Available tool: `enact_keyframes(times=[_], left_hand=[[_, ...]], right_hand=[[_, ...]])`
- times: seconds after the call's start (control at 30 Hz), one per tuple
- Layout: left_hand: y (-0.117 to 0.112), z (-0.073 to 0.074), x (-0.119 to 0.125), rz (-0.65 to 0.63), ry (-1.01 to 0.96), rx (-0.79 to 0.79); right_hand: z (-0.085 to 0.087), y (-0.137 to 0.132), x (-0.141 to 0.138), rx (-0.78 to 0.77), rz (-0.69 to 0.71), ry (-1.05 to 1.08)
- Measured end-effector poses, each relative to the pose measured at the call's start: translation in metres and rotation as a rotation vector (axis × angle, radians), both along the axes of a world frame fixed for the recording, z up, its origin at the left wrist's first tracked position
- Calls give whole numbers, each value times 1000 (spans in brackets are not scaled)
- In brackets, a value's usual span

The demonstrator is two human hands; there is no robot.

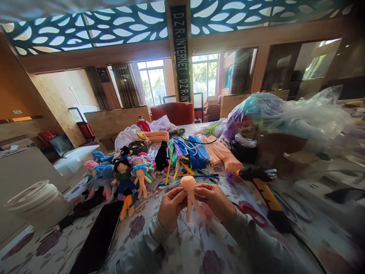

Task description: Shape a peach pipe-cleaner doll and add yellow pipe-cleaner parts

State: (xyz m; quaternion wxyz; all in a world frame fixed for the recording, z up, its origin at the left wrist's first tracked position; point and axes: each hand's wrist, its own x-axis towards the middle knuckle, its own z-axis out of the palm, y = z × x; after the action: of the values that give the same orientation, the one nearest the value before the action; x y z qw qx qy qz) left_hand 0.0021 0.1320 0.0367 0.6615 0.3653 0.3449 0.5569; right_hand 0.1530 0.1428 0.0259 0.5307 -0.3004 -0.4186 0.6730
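Note:
Both my hands hold a small peach pipe-cleaner doll (188,190) upright above the flowered tablecloth (182,243). My left hand (170,209) pinches its body from the left. My right hand (215,201) pinches it from the right at the arm. The doll has a round fuzzy head and thin legs hanging down. Just beyond it lie loose pipe cleaners (188,152) in blue, yellow, green and peach.
A group of finished dolls (122,173) with blue and pink hair lies at the left. A black phone (98,238) lies near the table's front, a glue gun (261,180) and red-handled scissors (252,213) at the right, a white lidded jar (38,203) far left, and plastic bags (285,114) behind.

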Motion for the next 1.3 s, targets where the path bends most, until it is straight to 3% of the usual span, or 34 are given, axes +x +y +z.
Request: enact_keyframes(times=[0.43,0.83,1.1,1.3], left_hand=[[-2,4,0,28,45,18],[0,-1,0,16,48,28],[1,-5,-1,63,130,77],[1,-2,-1,72,161,63]], right_hand=[[-13,4,0,42,-88,-123],[8,-3,4,181,-97,-362],[4,1,5,338,-145,-627],[0,2,4,317,-136,-574]])
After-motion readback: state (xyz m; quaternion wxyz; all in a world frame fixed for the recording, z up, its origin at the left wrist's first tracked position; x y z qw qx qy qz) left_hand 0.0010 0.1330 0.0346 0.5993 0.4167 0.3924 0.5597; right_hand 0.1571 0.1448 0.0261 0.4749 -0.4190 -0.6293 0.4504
